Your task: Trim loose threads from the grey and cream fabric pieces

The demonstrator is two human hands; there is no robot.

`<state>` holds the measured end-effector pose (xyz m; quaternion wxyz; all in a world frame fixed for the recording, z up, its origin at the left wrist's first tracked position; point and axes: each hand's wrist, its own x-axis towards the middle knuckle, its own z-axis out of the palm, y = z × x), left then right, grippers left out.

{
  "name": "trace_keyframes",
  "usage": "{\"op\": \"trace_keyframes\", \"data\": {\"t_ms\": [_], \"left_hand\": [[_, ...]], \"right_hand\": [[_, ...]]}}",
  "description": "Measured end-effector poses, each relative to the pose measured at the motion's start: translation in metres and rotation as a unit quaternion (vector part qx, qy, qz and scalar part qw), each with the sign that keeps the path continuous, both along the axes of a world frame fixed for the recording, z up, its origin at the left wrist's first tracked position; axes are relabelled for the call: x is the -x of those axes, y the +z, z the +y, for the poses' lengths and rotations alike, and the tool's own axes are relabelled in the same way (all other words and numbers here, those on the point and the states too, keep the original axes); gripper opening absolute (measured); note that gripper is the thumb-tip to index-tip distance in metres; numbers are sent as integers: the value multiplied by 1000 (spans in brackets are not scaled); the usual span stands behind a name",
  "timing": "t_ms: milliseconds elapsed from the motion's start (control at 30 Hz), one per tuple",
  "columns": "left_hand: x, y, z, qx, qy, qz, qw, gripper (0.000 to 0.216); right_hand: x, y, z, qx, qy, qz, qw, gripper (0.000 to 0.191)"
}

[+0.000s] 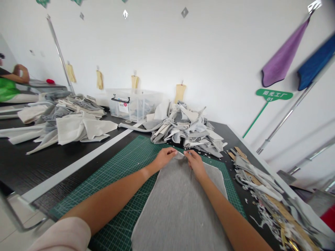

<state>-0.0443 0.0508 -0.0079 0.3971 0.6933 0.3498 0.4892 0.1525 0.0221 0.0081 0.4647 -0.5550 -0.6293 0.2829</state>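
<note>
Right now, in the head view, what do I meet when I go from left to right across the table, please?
Cloth stack, plastic bin, left hand, right hand, fabric scraps.

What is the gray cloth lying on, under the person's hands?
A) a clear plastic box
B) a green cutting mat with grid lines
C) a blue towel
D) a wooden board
B. The gray fabric lies on the green cutting mat, whose grid lines show around it, with the left hand and right hand at the fabric's top edge.
</note>
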Motion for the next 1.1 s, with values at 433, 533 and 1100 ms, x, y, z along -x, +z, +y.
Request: {"op": "trace_keyframes", "data": {"t_ms": [433, 533, 1100], "left_hand": [[-1, 4, -4, -21, 44, 34, 998, 30], [-2, 7, -10, -41, 60, 57, 996, 28], [-9, 35, -35, -26, -36, 140, 989, 35]], "right_hand": [[-92, 21, 5, 115, -8, -424, 898, 30], [-91, 26, 0, 99, -42, -475, 874, 30], [-38, 87, -15, -56, 90, -165, 981, 20]]}}
